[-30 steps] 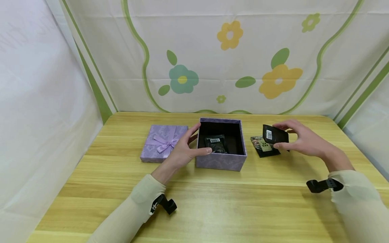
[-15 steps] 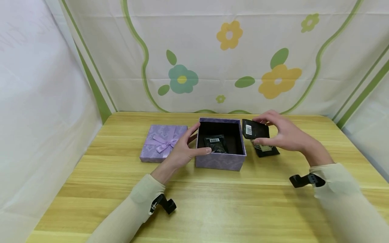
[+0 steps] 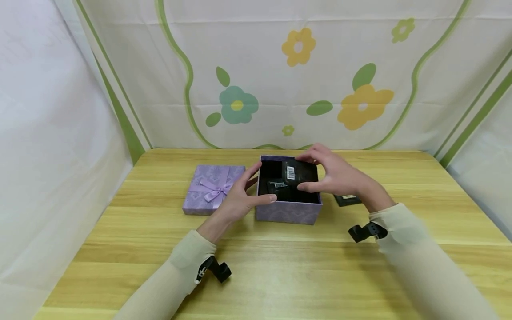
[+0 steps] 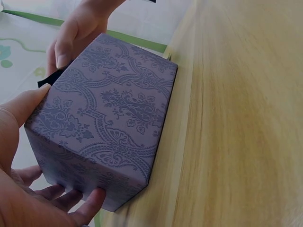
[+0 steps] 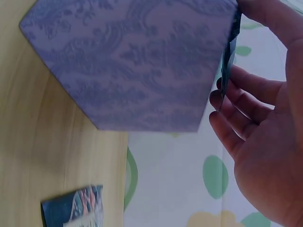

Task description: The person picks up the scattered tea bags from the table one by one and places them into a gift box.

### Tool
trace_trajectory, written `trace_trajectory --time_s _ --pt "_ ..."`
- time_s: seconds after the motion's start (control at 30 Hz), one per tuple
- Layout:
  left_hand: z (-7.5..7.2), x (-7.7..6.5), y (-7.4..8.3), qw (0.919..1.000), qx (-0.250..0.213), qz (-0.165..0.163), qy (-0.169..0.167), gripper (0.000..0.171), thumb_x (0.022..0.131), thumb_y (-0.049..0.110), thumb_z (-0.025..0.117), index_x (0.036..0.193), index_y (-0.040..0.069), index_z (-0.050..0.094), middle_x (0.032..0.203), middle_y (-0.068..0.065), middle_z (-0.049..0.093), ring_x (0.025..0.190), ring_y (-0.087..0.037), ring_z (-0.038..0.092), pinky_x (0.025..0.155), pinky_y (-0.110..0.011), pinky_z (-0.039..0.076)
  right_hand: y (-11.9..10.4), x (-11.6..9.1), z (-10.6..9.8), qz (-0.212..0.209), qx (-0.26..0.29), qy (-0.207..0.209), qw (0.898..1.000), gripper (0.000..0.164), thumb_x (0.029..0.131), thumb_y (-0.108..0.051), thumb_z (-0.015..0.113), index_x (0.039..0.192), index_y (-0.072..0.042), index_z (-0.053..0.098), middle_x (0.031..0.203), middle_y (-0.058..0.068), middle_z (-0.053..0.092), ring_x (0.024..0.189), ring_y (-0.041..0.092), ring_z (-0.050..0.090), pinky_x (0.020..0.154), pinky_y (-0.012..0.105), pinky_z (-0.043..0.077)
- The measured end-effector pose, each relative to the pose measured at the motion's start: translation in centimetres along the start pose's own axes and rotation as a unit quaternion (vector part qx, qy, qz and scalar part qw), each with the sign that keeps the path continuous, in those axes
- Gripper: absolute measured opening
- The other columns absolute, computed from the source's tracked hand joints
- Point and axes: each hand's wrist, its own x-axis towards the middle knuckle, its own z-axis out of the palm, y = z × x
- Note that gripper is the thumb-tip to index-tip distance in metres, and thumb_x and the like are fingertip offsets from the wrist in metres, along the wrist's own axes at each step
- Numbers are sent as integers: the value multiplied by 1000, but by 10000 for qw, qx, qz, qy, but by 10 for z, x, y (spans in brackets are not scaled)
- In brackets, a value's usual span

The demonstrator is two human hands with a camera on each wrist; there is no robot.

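Note:
A purple patterned gift box (image 3: 288, 214) stands lidless on the table, its dark inside facing up. My left hand (image 3: 239, 198) steadies it at the near left corner. In the left wrist view, the thumb lies at the rim of the box (image 4: 113, 104) and the fingers wrap the side wall. Over the opening, my right hand (image 3: 340, 175) pinches a flat black packet (image 3: 301, 171) with a white barcode label. Another black packet (image 3: 277, 187) lies inside the box, partly covered by the held one. In the right wrist view, the held packet (image 5: 229, 61) appears edge-on beside the box wall.
A purple lid (image 3: 200, 189) with a ribbon bow lies left of the box. To the right, a black packet (image 3: 347, 201) with a printed front rests on the wooden table (image 3: 280, 275), partly hidden by the right hand. A flowered cloth (image 3: 256, 53) hangs behind the table.
My right hand has carried the black packet leftward, from above the packet on the table to over the box opening. The left hand has stayed at the box.

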Motion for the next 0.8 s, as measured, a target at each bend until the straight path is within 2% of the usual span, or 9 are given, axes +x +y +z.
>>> trace_trajectory --time_s 0.33,0.57,0.8 --pt "-1 0 -1 10000 -97 9 -17 100 88 18 87 167 39 31 176 9 25 164 -31 26 125 -58 38 -2 14 21 -122 -183 -227 9995 69 86 -43 87 143 -13 63 130 6 56 115 23 58 102 46 49" --pt "-4 -1 -1 9999 -117 -19 -51 100 89 18 87 168 40 29 176 10 24 164 -30 25 123 -57 41 -4 19 30 -111 -363 -353 9987 68 86 -41 87 142 -10 63 141 11 55 126 30 55 109 52 47" --pt "-5 -1 -2 9999 -48 7 -121 99 90 20 86 168 40 28 177 10 22 165 -30 24 124 -59 39 -7 20 35 -85 -768 -522 9956 73 86 -44 87 146 -10 62 141 11 57 134 34 53 113 56 45"
